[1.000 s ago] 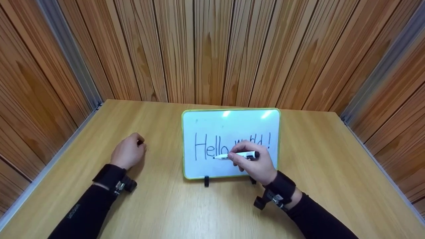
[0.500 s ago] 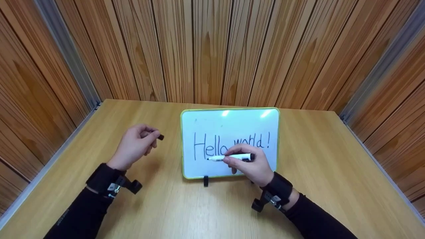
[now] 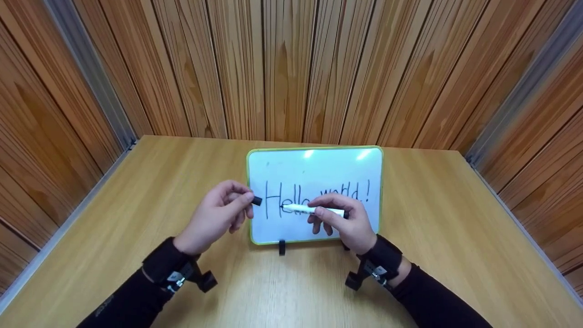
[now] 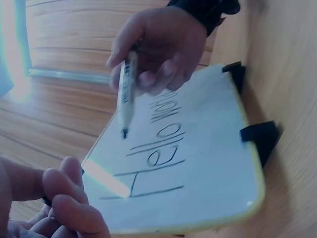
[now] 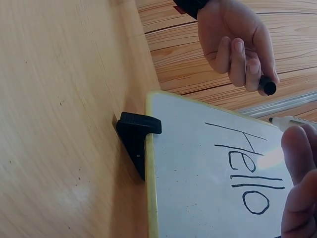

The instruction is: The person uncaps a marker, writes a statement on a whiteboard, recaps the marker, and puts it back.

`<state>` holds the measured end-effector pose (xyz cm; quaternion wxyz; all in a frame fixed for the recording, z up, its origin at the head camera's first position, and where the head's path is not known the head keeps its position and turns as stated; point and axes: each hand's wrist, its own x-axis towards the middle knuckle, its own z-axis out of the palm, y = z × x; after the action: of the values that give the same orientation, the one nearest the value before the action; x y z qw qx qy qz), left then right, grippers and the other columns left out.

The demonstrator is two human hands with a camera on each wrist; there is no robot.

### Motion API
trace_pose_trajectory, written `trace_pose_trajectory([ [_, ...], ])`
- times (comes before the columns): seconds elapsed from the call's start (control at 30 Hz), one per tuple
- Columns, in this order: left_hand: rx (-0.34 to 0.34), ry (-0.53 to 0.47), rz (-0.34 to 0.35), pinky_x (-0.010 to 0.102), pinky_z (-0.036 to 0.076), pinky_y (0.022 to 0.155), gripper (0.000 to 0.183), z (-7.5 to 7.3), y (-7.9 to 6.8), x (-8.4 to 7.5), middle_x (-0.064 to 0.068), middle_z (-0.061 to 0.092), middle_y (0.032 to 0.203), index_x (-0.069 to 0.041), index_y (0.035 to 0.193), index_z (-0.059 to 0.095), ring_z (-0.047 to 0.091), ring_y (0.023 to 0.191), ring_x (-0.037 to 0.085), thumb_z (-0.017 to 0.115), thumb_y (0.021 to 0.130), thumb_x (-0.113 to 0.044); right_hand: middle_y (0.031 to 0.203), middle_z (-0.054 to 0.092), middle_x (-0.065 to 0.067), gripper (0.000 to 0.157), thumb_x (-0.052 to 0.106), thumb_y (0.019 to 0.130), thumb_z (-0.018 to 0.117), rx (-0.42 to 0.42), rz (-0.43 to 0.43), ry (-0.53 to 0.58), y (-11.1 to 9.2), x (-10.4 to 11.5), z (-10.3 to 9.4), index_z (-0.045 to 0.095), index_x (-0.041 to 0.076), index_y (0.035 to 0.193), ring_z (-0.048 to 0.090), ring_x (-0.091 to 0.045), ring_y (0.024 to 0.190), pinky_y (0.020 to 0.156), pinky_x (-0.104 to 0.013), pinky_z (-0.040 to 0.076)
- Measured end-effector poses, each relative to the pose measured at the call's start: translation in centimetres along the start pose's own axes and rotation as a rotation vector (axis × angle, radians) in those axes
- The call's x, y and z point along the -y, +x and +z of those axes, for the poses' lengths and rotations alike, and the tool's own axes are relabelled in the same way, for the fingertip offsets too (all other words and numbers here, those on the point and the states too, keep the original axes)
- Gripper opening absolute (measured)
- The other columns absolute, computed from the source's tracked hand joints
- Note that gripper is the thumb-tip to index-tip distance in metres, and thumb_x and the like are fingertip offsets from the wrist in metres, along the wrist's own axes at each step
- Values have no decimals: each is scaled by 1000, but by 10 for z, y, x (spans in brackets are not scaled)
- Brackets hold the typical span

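My right hand (image 3: pixel 348 221) pinches a white whiteboard marker (image 3: pixel 296 209) between thumb and fingers, its bare black tip pointing left. In my left hand (image 3: pixel 218 214) a small black marker cap (image 3: pixel 257 201) is pinched between thumb and index finger, its end facing the marker tip a short way off. The right wrist view shows the cap (image 5: pixel 268 87) with its round end toward the camera. Behind both hands a small whiteboard (image 3: pixel 282 166) with a yellow-green rim stands tilted back, bearing "Hello world!" in dark ink. The right hand covers part of the second word.
Black stand feet hold the whiteboard's lower edge; one foot (image 3: pixel 282 247) shows at the front left. The board stands on a light wooden table (image 3: pixel 432 205), with wood-plank walls (image 3: pixel 291 68) at the back and both sides.
My left hand has lifted off the table and moved right with the cap, up to the board's left edge. The right hand has raised the marker slightly, its tip shifting left.
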<state>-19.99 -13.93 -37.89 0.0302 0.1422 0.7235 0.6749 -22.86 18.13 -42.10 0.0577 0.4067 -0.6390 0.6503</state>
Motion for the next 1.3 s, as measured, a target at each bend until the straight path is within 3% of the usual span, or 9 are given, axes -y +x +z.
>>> trace_pose_trajectory([
  [0.27, 26, -48, -29, 24, 45, 55, 22, 17, -3, 12, 15, 76, 95, 1, 127, 60, 54, 60, 14, 61, 117, -19, 93, 79, -24, 19, -5, 108, 61, 17, 31, 7, -1, 1, 0, 75, -10, 121, 77, -26, 70, 55, -28, 56],
  [0.5, 67, -93, -41, 24, 45, 56, 24, 28, -7, 15, 15, 79, 99, 2, 128, 58, 56, 60, 13, 60, 118, -19, 91, 79, -25, 19, -6, 107, 62, 40, 17, 31, -1, 1, 2, 70, -19, 118, 77, -22, 70, 53, -29, 54],
  [0.7, 67, -113, -51, 24, 46, 56, 22, 30, -8, 16, 15, 79, 100, 1, 129, 58, 56, 61, 14, 59, 118, -19, 89, 79, -25, 18, -9, 106, 61, 45, 8, 35, 0, 2, 1, 71, -18, 118, 77, -23, 69, 52, -32, 53],
  [0.93, 88, -110, -66, 25, 47, 58, 23, 33, -8, 19, 16, 78, 102, -1, 128, 58, 57, 63, 15, 60, 118, -22, 92, 79, -25, 19, -9, 106, 61, 58, 18, 38, -1, 2, 4, 73, -13, 121, 76, -25, 69, 57, -24, 54],
  [1.13, 79, -149, -60, 25, 47, 56, 19, 35, -10, 19, 15, 79, 103, -1, 125, 58, 57, 62, 14, 59, 118, -19, 95, 80, -26, 20, -7, 108, 62, 67, 62, 51, -2, 1, 8, 74, -10, 124, 74, -26, 67, 55, -29, 53],
  [1.3, 76, -176, -48, 24, 47, 56, 19, 35, -10, 20, 14, 78, 102, 0, 124, 57, 58, 63, 13, 59, 118, -18, 84, 73, -27, 20, -4, 111, 60, 75, 102, 56, -4, -1, 12, 72, -10, 127, 61, -27, 58, 48, -33, 46],
])
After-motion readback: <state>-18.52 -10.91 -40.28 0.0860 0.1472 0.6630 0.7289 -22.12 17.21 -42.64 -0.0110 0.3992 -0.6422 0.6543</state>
